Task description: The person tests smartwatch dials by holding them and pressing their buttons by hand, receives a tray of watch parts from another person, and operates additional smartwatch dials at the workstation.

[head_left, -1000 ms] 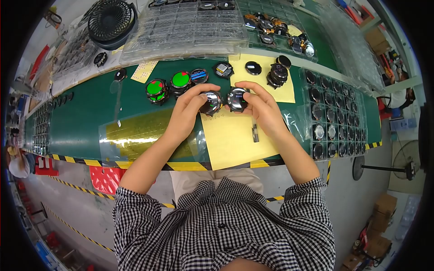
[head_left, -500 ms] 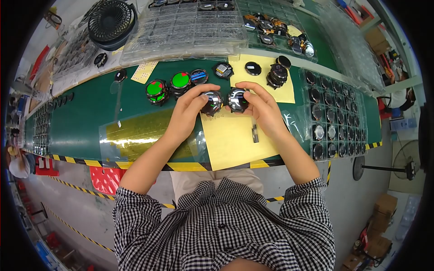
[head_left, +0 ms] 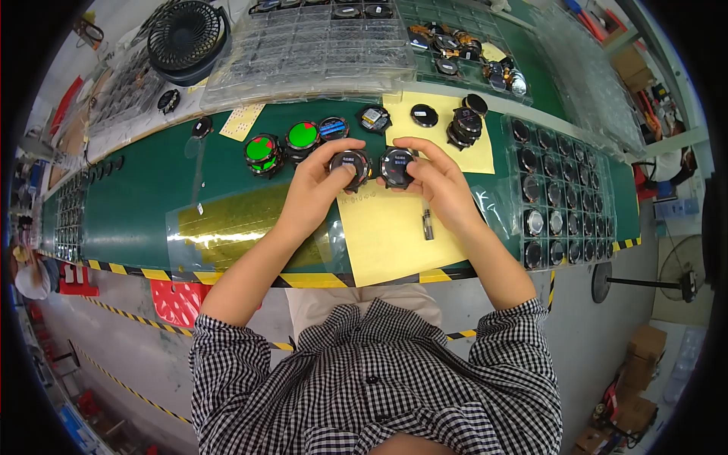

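My left hand is closed around a round black smartwatch body, its thumb on the lit screen. A second strapless smartwatch sits in my right hand, with the thumb at the screen's right edge. Both screens show small lines of text, too fine to read. The watches are side by side, a narrow gap between them, above the top of a yellow sheet. Beyond my left hand stand stacked watches with green screens and one with a blue screen.
A small dark cylinder lies on the yellow sheet. Stacked watch bodies rest on another yellow sheet. A clear compartment tray of watches is at right. Clear trays and a black fan stand behind.
Both watches now face me more squarely, with text showing on their screens. The left thumb has moved down onto its screen, and the left watch has shifted slightly left.
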Motion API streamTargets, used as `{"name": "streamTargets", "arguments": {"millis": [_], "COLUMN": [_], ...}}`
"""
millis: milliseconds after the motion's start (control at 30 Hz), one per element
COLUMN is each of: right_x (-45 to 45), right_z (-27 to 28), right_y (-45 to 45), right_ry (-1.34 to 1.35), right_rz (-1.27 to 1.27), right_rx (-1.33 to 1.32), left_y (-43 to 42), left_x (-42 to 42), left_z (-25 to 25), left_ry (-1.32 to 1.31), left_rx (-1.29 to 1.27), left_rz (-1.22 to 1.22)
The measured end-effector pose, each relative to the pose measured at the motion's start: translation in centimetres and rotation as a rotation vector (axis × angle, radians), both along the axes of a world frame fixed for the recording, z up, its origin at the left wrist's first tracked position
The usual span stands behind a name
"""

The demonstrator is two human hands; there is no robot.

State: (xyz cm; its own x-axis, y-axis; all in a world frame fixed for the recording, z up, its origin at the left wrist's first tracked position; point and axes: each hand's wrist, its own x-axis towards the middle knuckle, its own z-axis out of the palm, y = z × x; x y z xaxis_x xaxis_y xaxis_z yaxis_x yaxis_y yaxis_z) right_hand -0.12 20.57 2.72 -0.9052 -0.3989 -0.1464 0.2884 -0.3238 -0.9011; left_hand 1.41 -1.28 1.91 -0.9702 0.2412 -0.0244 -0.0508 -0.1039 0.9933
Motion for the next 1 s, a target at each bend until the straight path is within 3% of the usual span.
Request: {"name": "streamTargets", "arguments": {"millis": [400,700,867,967,1000], "right_x": [0.1,-0.1,-0.2,0.4,0.7], "right_z": [-0.2,-1.3,-1.8,-0.5,0.3], "right_y": [-0.1,0.0,0.1,0.7,0.3], "right_ry": [0.069,0.247,0.361,0.673,0.732], "right_rz": [0.007,-0.075,-0.139,-0.250,-0.318], "right_rx": [0.079,0.113,0.085,0.525,0.492], "left_y": [0.1,1.3,0.3,1.4,2.0], "left_x": [-0.2,-0.3,0.5,3.7,5.2], "left_z": [-0.5,-0.6,0.3,5.0,6.5], "left_ry": [0.045,0.177,0.189,0.343,0.462], "left_rx": [0.103,0.166,0.061,0.118,0.291], "left_rz": [-0.011,0.138,0.101,-0.010,-0.109]}}
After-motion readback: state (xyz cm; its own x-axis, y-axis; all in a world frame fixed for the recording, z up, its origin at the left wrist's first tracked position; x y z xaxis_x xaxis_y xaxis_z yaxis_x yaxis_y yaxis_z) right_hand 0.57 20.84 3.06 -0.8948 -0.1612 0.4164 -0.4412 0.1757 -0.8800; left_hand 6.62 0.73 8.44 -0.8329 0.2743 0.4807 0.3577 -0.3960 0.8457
